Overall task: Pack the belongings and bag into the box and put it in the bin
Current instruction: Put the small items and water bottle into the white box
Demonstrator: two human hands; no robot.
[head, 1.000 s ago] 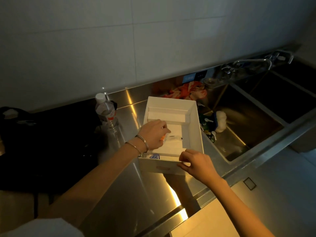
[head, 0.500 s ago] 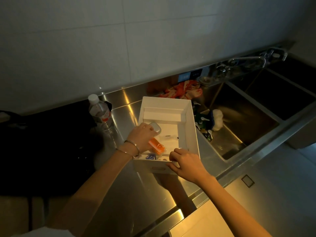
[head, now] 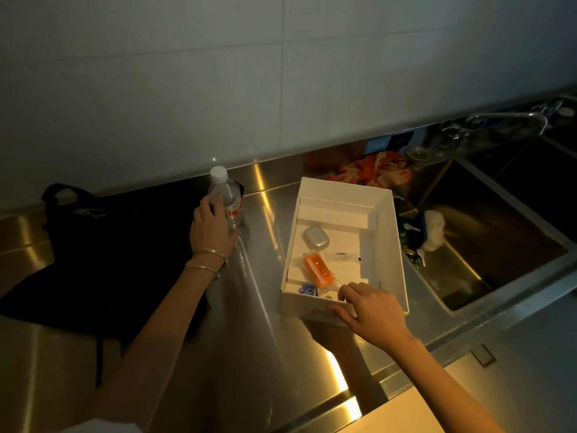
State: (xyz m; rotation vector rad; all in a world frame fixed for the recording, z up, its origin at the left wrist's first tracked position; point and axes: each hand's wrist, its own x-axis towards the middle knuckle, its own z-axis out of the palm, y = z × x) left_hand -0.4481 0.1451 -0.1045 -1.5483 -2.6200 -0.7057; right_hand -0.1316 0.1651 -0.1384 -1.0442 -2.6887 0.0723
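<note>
A white cardboard box (head: pixel 390 245) stands open on the steel counter. Inside lie a grey rounded case (head: pixel 315 238), an orange packet (head: pixel 318 270), a small blue-and-white item (head: pixel 307 290) and a thin white strip (head: pixel 342 254). My right hand (head: pixel 370 310) grips the box's near wall. My left hand (head: pixel 210 231) wraps around a clear water bottle (head: pixel 226 195) with a white cap, standing left of the box. A black bag (head: pixel 103 245) lies on the counter at the left.
A deep steel sink (head: pixel 487 232) lies right of the box, with a white sponge (head: pixel 434 229) and bottles at its near corner. An orange patterned cloth (head: pixel 374 171) sits behind the box. A tap (head: pixel 512 118) hangs over the sink. The tiled wall runs behind.
My left hand has left the box, with the orange packet and grey case lying inside, and has moved left onto the water bottle. My right hand stays on the box's front wall.
</note>
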